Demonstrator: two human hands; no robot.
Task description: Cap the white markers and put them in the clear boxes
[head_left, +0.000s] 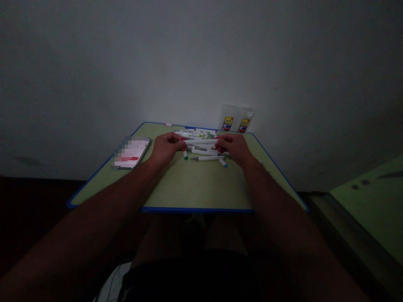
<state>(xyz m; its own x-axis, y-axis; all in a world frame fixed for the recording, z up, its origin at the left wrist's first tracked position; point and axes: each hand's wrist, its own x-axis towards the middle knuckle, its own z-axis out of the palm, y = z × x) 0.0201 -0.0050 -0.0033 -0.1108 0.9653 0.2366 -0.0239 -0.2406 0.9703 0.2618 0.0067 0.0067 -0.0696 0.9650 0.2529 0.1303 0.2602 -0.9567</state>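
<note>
Between my two hands a white marker (201,142) is held level above the table. My left hand (166,147) pinches its left end, and my right hand (233,147) pinches its right end. Under and behind it lies a pile of white markers (204,152), partly hidden by my hands. In front of the pile, an uncapped marker (208,158) with a dark tip points left. A loose cap with a green end (185,155) lies below my left fingers. Another cap with a blue end (223,162) rests below my right hand.
A phone (132,153) with a lit, partly blurred screen lies at the table's left. Two clear plastic cases (235,118) with labels stand at the back against the wall. A small pink-ended cap (168,124) sits near the far edge. The green table (195,188) has a blue rim.
</note>
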